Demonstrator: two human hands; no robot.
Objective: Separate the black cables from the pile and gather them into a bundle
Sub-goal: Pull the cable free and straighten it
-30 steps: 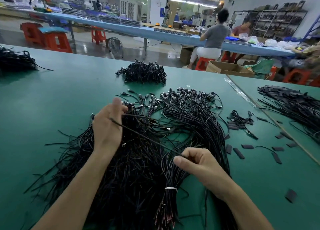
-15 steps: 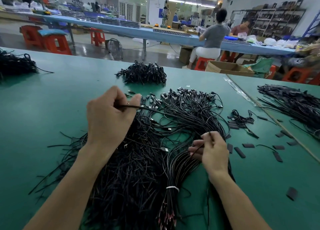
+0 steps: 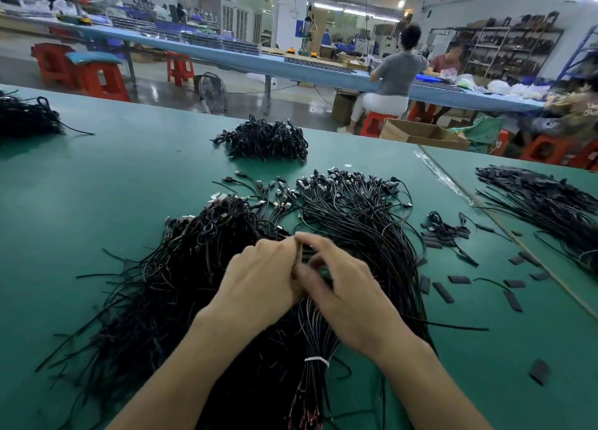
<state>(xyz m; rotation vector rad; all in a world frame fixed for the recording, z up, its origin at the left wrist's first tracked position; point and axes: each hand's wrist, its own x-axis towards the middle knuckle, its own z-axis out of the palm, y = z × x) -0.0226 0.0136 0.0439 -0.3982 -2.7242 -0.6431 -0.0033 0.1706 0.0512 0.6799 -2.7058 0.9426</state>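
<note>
Hands were apart, now meeting over pile (image 3: 194, 284) — looks like cable (image 3: 300, 251) handoff to left hand (image 3: 259, 277). Left fingers (image 3: 284, 245) pinch the cable; right hand (image 3: 349, 295) blurred — grip unclear.

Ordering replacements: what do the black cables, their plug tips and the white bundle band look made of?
Thin black cables: matte plastic or rubber sheath, bending loosely. Silvery plug tips: likely metal, glinting. White band: possibly rubber or plastic, cinching them tightly.
</note>
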